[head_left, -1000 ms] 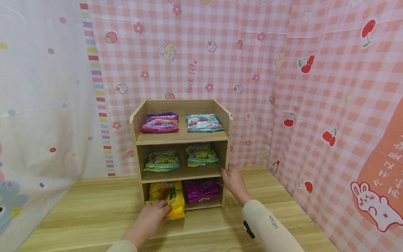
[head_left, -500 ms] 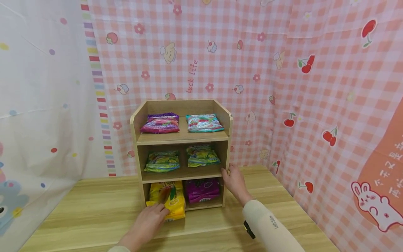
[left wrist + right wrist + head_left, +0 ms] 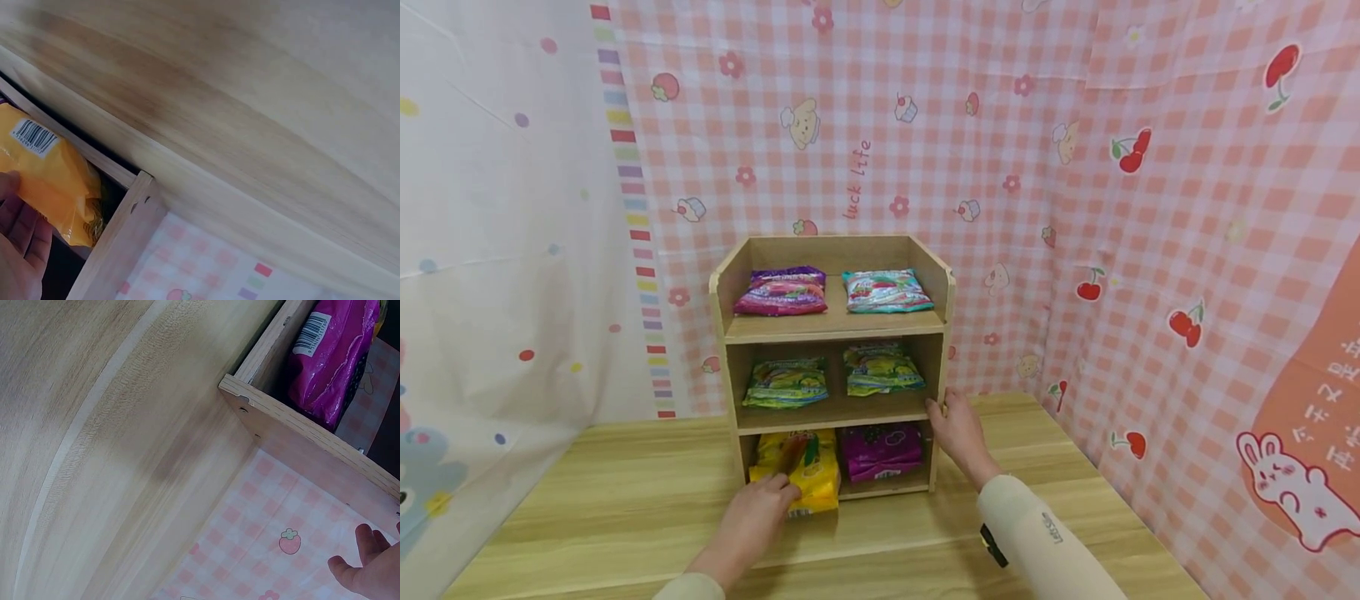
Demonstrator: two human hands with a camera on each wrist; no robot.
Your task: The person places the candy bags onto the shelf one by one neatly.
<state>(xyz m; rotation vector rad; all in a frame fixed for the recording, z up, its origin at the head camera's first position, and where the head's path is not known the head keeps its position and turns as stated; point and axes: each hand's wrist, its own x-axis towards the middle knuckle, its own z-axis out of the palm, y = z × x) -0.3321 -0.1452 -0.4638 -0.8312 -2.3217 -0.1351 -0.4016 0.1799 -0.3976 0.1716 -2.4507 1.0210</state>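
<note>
My left hand pinches the left front corner of a yellow snack bag, its thumb on the wrapper in the left wrist view. That bag lies in the bottom left of a small wooden shelf, its front end sticking out past the shelf's edge. Beside it sits a purple bag. My right hand rests at the shelf's right side panel, thumb by the front edge and fingers along the outside. In the right wrist view its fingers look loosely extended.
Two green bags lie on the middle level. On top are a purple-pink bag and a teal-white bag. The shelf stands on a wooden table, with a pink checked cloth behind and a white cloth at left.
The yellow bag has slid a little farther into the shelf, its front end now higher in the head view. My left hand moved slightly with it. The right hand stayed in place.
</note>
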